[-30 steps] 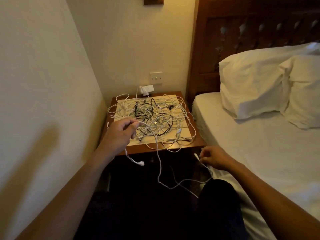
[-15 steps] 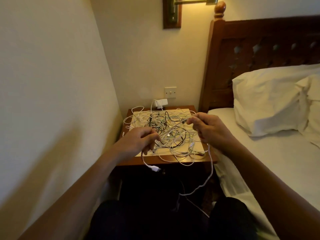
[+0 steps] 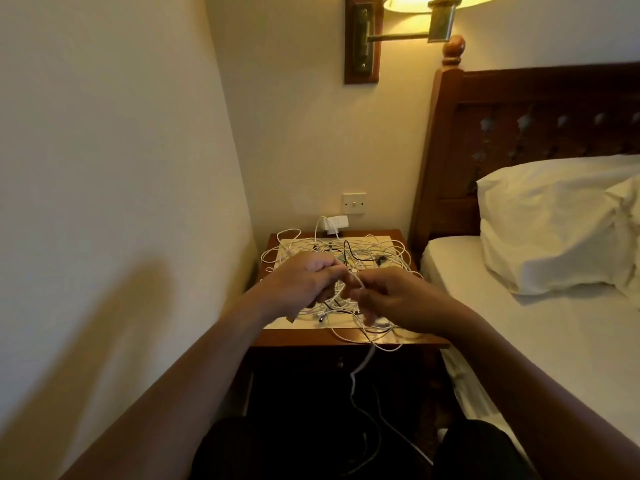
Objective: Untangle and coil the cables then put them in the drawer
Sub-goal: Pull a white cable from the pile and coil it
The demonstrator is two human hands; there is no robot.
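In the corner: nightstand (image 3: 346, 339), side wall (image 3: 104, 168) to the left, bed (image 3: 554, 341) to the right. On the nightstand top: mat (image 3: 301, 322); over the mat and past its edges: cable tangle (image 3: 374, 252). At the rear edge, against the back wall: adapter (image 3: 334, 224); directly above, wall switch (image 3: 354, 203); higher still, wall lamp (image 3: 440, 15). Above the front half of the tangle: left hand (image 3: 301, 285) and right hand (image 3: 398, 299), close together, pinching held cable (image 3: 363, 362); remainder hanging before the nightstand front. At the bed head: pillow (image 3: 547, 223), in front of headboard (image 3: 540, 109).

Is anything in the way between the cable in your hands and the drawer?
Yes. The left hand and right hand grip a white cable looped into the tangle on the nightstand; the drawer below looks shut, though it is dark.
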